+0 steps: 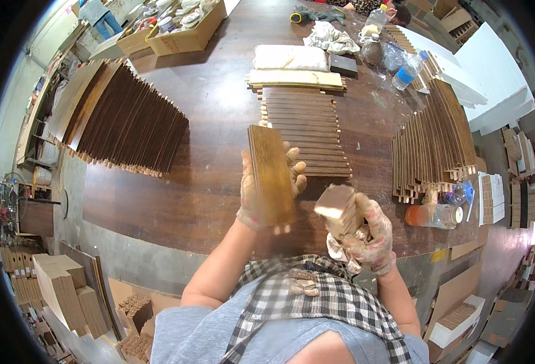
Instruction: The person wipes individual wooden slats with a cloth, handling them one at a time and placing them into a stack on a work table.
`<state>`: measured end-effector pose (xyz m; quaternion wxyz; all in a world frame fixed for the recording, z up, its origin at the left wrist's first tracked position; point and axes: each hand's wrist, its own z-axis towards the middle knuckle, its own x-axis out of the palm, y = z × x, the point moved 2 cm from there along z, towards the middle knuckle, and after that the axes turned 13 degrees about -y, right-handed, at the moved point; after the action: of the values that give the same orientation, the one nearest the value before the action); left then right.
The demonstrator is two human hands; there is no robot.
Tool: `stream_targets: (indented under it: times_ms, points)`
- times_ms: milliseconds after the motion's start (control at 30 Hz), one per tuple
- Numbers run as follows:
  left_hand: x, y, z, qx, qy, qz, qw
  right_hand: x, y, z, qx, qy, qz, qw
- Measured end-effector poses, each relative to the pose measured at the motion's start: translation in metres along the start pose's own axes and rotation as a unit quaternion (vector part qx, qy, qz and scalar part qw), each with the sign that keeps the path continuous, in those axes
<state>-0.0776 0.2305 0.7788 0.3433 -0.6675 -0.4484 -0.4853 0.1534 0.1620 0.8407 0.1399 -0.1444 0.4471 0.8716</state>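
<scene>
A stained wooden panel [271,176] stands nearly on end above the near edge of a dark tabletop [200,188], held in the gloved left hand [261,194] of a person in a checked apron [316,297]. The fingers [296,173] curl round the panel's right edge, pinching the board against the palm behind it. Just beside it, the gloved right hand [370,233] is closed round a pale sanding block [339,209] and a wad of rag, fingers pressed together over both; block and panel are close, but whether they touch cannot be told.

Beyond the panel, at the middle of the tabletop, lies a flat run of dark wooden slats [304,133], with a lighter stack of boards [296,79] and a folded white cloth [290,57] behind it toward the far edge. A fan of dark panels [128,121] leans in a row along the left edge; a second fan of brown panels [434,142] runs along the right edge. An overturned clear jar with an orange lid [434,215] lies at the near right corner. Plastic water bottles [401,64] and a crumpled rag [331,37] sit at the far right corner, and cardboard boxes [176,33] of jars occupy the far left corner.
</scene>
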Motion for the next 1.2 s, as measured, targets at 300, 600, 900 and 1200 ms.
stream_targets:
  times_ms: [300, 600, 900, 1200]
  points:
    - [0.003, 0.004, -0.019, 0.003, -0.034, 0.069, 0.997, 0.019, 0.041, 0.021, -0.099, 0.157, -0.123, 0.975]
    - [0.003, -0.002, -0.021, -0.004, -0.027, 0.078, 0.997, 0.009, 0.042, 0.028, -0.044, 0.217, -0.183, 0.958]
    - [0.008, -0.002, -0.017, 0.012, -0.053, 0.147, 0.988, -0.013, 0.029, 0.028, 0.016, 0.181, -0.201, 0.962]
    - [0.014, 0.033, -0.042, 0.049, -0.123, 0.293, 0.947, 0.012, 0.024, 0.065, 0.162, -0.017, -0.026, 0.986]
